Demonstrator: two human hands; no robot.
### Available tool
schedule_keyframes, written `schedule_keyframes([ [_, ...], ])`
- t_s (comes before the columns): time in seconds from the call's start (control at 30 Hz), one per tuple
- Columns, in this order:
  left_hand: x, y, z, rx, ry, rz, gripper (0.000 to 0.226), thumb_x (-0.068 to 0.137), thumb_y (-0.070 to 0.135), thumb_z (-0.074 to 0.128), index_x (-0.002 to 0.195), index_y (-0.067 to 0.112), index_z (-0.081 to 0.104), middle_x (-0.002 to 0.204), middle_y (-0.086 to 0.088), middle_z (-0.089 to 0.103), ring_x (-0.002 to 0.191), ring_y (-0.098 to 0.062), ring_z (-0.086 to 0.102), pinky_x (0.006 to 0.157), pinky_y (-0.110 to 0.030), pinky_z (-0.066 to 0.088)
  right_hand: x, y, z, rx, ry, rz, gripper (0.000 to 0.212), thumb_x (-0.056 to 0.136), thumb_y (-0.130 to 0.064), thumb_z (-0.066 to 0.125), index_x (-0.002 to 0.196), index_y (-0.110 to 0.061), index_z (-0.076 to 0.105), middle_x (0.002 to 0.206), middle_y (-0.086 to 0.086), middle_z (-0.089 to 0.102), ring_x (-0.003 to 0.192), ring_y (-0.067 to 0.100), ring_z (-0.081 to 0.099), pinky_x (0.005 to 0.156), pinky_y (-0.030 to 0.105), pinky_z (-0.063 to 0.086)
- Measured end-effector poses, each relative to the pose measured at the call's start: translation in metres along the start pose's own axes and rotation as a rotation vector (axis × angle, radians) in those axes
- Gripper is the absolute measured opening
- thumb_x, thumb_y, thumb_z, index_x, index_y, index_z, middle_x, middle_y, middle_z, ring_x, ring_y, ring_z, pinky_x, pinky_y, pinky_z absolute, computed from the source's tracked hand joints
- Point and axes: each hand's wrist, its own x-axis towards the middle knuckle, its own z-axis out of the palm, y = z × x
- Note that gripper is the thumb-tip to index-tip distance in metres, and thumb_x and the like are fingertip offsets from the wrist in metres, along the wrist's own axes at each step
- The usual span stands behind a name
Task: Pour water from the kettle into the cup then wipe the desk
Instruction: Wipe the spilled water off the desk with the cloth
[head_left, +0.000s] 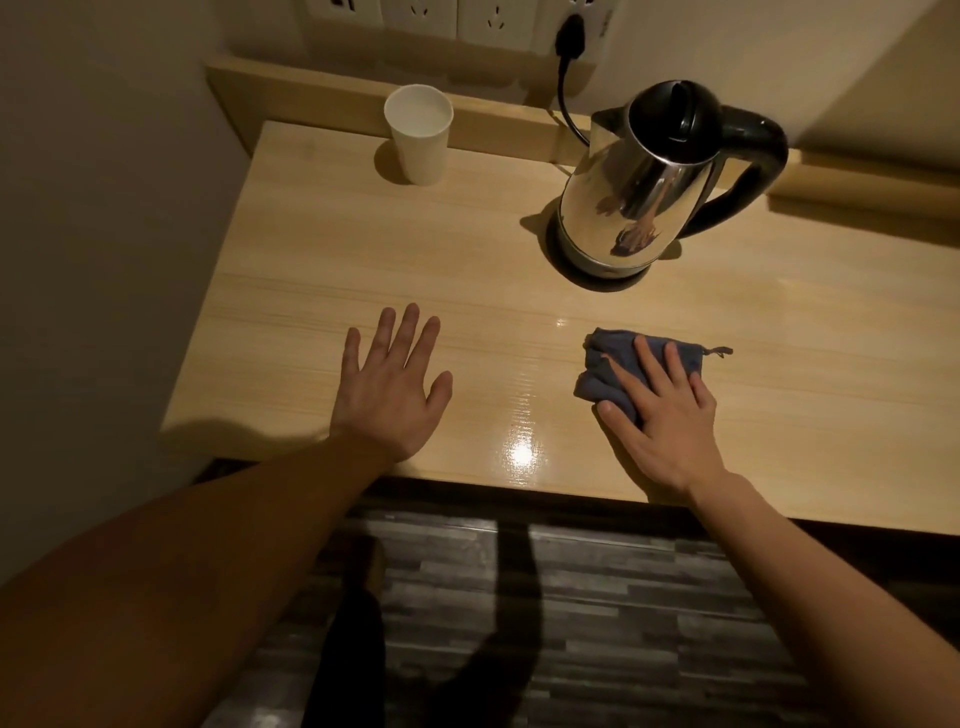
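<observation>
Pale wood tabletop (322, 260) gleams wetly near its front edge, which is likely why the right hand (660, 415) presses flat on the folded blue cloth (613, 364), fingers (647, 361) spread over it rather than gripping. Beside it the left hand (392, 384) lies empty, fingers splayed wide, probably steadying. Further back stand the steel kettle (644, 192) on its base and, well apart, the white paper cup (420, 135); nothing blocks the wiping path.
</observation>
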Motion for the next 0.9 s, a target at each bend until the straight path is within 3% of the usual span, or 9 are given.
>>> schedule_keyframes([
  [0.2,0.000,-0.001,0.000,-0.021,-0.001,0.009,0.072,0.103,0.061,0.012,0.167,0.029,0.001,0.175,0.001,-0.005,0.161,-0.022,-0.008,0.128,-0.056,-0.004,-0.039,-0.002,0.018,-0.017,0.006,-0.005,0.064,0.097,-0.077,0.020,0.156,-0.051,0.020,0.174,-0.010,0.007,0.162,0.019,-0.006,0.125,0.048,0.005],
  [0.4,0.001,-0.003,0.005,-0.034,0.014,0.015,0.072,0.102,0.062,0.011,0.166,0.030,0.000,0.175,0.002,-0.006,0.161,-0.021,-0.010,0.128,-0.055,-0.007,-0.074,-0.009,0.028,0.078,0.072,-0.030,0.063,0.100,-0.065,0.033,0.156,-0.040,0.038,0.171,-0.007,0.022,0.162,0.022,0.006,0.123,0.050,0.014],
  [0.6,0.002,-0.005,0.009,-0.030,0.036,0.033,0.072,0.103,0.062,0.013,0.166,0.029,0.004,0.175,0.001,-0.003,0.161,-0.022,-0.006,0.128,-0.056,-0.005,-0.110,-0.039,0.029,0.243,0.067,0.080,0.049,0.107,-0.049,0.047,0.152,-0.028,0.048,0.166,-0.007,0.031,0.160,0.021,0.016,0.122,0.048,0.018],
  [0.7,0.003,-0.006,0.011,-0.043,0.018,0.031,0.074,0.101,0.065,0.015,0.165,0.029,0.004,0.174,0.001,-0.002,0.161,-0.022,-0.006,0.127,-0.055,-0.008,-0.131,-0.072,0.015,0.541,-0.038,0.151,0.050,0.098,-0.043,0.053,0.147,-0.035,0.050,0.158,-0.017,0.038,0.157,0.017,0.025,0.121,0.035,0.022],
  [0.77,0.002,-0.011,0.005,-0.124,0.009,0.034,0.075,0.100,0.065,0.021,0.165,0.030,0.011,0.174,0.002,0.003,0.161,-0.018,-0.004,0.127,-0.052,-0.010,-0.140,-0.103,-0.002,0.893,-0.170,0.243,0.043,0.097,-0.042,0.054,0.138,-0.053,0.054,0.146,-0.023,0.054,0.143,0.013,0.048,0.111,0.021,0.036],
  [0.8,0.000,-0.014,0.001,-0.228,0.011,0.043,0.074,0.099,0.063,0.026,0.164,0.029,0.019,0.174,0.003,0.010,0.161,-0.015,0.001,0.128,-0.049,-0.008,-0.140,-0.119,-0.008,1.048,-0.190,0.296,0.038,0.098,-0.042,0.055,0.134,-0.053,0.060,0.135,-0.021,0.067,0.130,0.013,0.061,0.105,0.019,0.044],
  [0.83,-0.006,-0.018,-0.004,-0.372,-0.002,0.054,0.073,0.097,0.061,0.032,0.162,0.029,0.029,0.173,0.005,0.019,0.160,-0.012,0.008,0.129,-0.046,-0.003,-0.139,-0.134,-0.012,1.203,-0.193,0.363,0.034,0.100,-0.043,0.057,0.132,-0.045,0.067,0.128,-0.014,0.074,0.124,0.016,0.067,0.105,0.025,0.049],
  [0.9,-0.022,-0.023,-0.020,-0.704,-0.117,0.023,0.066,0.091,0.065,0.039,0.151,0.038,0.048,0.164,0.009,0.041,0.154,-0.013,0.032,0.130,-0.043,0.015,-0.133,-0.169,-0.020,1.579,-0.213,0.488,0.039,0.102,-0.045,0.060,0.134,-0.025,0.071,0.134,0.007,0.073,0.128,0.030,0.066,0.112,0.050,0.050],
])
